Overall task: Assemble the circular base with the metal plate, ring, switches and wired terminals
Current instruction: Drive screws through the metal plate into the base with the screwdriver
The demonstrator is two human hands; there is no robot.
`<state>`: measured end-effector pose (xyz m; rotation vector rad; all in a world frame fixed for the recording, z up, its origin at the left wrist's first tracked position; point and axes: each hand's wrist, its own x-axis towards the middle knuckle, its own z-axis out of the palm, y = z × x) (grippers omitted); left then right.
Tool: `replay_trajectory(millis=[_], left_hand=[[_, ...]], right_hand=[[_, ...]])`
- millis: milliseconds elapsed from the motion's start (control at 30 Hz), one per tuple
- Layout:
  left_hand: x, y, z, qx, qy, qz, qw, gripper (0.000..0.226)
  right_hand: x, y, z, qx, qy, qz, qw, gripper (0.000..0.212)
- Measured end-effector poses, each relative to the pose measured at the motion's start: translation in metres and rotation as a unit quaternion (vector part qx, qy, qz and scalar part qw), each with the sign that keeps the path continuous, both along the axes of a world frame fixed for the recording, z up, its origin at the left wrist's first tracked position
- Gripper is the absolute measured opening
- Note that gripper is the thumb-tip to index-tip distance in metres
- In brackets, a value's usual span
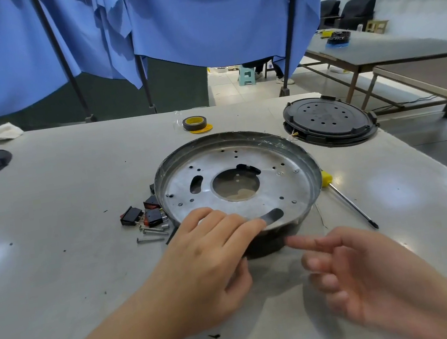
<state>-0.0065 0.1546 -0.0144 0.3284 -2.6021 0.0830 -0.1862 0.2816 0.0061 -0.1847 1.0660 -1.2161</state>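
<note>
I see my left hand (214, 254) resting with straight fingers on the rim of the round base (239, 187); my right hand (356, 268) points beside it, fingers loosely apart.

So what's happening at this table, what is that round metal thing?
A person is assembling a round base. The left hand rests on the near rim of the round silver metal plate, which sits in a dark circular base. The right hand hovers beside it, index finger pointing at the base's edge, holding nothing. Black and red rocker switches and loose metal screws lie left of the plate, not yet fitted. A yellow-handled screwdriver lies to the right.
</note>
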Motion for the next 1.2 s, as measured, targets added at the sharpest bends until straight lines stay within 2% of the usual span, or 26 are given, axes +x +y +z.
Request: replay_trajectory(millis=[67,133,200,300,367,400,467,600,733,867,967,1100,1200], left_hand=[[0.001,0.000,0.001,0.017,0.013,0.002,1.000,0.036],[0.003,0.000,0.004,0.039,0.024,0.007,0.999,0.032],[0.007,-0.002,0.008,0.062,0.039,0.015,0.997,0.033],[0.014,-0.010,0.016,0.113,0.101,0.032,0.988,0.035],[0.017,-0.018,0.022,0.163,0.147,0.052,0.974,0.029],[0.018,-0.022,0.024,0.179,0.162,0.062,0.969,0.028],[0.019,-0.028,0.027,0.200,0.173,0.077,0.961,0.028],[0.013,-0.028,0.026,0.233,0.154,0.083,0.957,0.027],[0.007,-0.026,0.022,0.203,0.128,0.074,0.968,0.022],[0.007,-0.028,0.017,0.194,0.127,0.073,0.970,0.026],[0.012,-0.031,0.017,0.190,0.146,0.079,0.968,0.030],[0.034,-0.050,0.024,0.181,0.238,0.142,0.944,0.014],[0.054,-0.070,0.029,0.246,0.266,0.208,0.909,0.019]], right_hand=[[-0.013,-0.002,0.002,0.019,0.234,0.010,0.972,0.026],[-0.031,-0.005,0.004,0.019,0.450,0.017,0.893,0.009],[-0.054,-0.012,0.007,0.007,0.603,0.009,0.798,0.010],[-0.081,-0.034,0.010,0.020,0.726,-0.032,0.686,0.007],[-0.094,-0.051,0.008,0.052,0.768,-0.041,0.636,0.008],[-0.098,-0.060,0.005,0.063,0.779,-0.040,0.623,0.011],[-0.102,-0.076,-0.001,0.076,0.785,-0.037,0.614,0.020],[-0.102,-0.102,-0.011,0.108,0.777,-0.019,0.620,0.038],[-0.105,-0.115,-0.018,0.129,0.800,0.007,0.585,0.039],[-0.108,-0.118,-0.013,0.135,0.800,0.038,0.584,0.021],[-0.108,-0.112,-0.004,0.099,0.780,-0.012,0.618,0.022],[-0.103,-0.097,0.019,-0.004,0.747,-0.109,0.655,0.020],[-0.089,-0.089,0.041,-0.085,0.743,-0.158,0.645,0.020]])
